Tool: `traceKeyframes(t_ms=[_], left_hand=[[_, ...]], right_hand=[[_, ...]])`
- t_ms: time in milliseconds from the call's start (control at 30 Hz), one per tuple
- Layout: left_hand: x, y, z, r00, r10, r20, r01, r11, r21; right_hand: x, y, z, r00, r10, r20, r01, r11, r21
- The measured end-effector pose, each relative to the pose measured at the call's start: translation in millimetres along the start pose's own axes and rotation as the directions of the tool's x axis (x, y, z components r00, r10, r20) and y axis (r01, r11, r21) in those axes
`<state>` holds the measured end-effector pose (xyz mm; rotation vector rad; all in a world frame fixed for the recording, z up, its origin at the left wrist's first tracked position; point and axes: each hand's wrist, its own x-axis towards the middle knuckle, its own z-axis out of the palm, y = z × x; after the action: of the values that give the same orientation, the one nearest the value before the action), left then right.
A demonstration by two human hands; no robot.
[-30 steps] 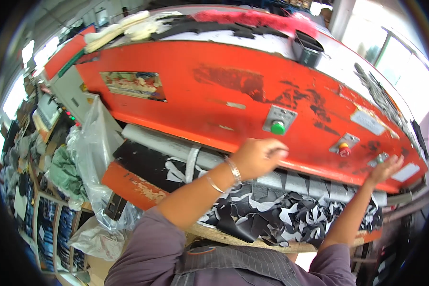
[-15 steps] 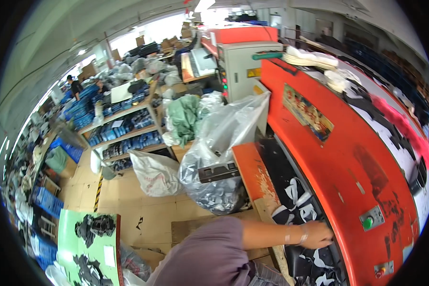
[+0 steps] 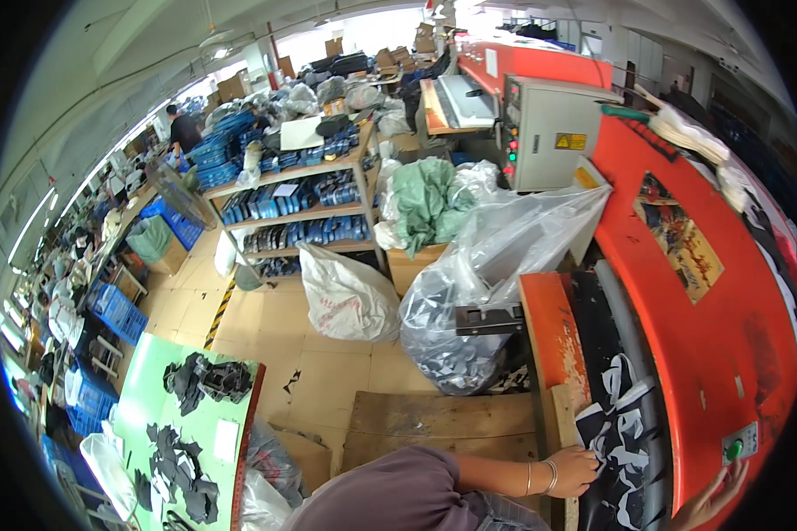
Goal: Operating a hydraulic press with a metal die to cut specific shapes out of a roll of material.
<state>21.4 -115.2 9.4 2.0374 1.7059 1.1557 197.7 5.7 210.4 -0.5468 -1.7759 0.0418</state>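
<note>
My left hand (image 3: 576,471) is over the near edge of the black belt (image 3: 599,513), beside the wooden strip (image 3: 561,438) on the machine's side. Its fingers are curled inward, and what they hold, if anything, is hidden. White cut pieces (image 3: 627,427) and dark scraps lie on the belt just beyond it. At the lower right, my right hand (image 3: 715,497) is raised in front of the red machine (image 3: 682,363). Its fingers are apart, with the fingertips just below the green button (image 3: 733,450) or touching its plate; I cannot tell which.
A green-topped table (image 3: 142,398) with dark scraps stands at the left. Beyond the belt sit a clear plastic bag (image 3: 452,336) and a white sack (image 3: 350,301). Shelves (image 3: 310,211) hold blue bundles. Wooden boards (image 3: 443,420) lie on the floor, and a person (image 3: 184,133) stands far off.
My left hand has drawn back from the belt's far side to its near edge. My right hand has come into view by the green button. The view has swung left.
</note>
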Motion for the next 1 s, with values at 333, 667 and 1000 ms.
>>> traceKeyframes(t_ms=[333, 667, 1000], left_hand=[[-50, -7, -50, 0.854, 0.046, 0.519, 0.032, 0.99, -0.141], [-67, -14, -110, 0.972, -0.006, 0.234, 0.184, 0.637, -0.749], [-41, -102, -139, 0.852, -0.176, 0.493, 0.434, -0.29, -0.853]], right_hand=[[-53, -14, 62, 0.658, 0.386, 0.646, -0.034, 0.872, -0.487], [-138, 49, 120, 0.775, 0.43, 0.463, -0.175, 0.85, -0.496], [-159, -124, 170, 0.467, 0.439, 0.768, -0.789, 0.599, 0.137]])
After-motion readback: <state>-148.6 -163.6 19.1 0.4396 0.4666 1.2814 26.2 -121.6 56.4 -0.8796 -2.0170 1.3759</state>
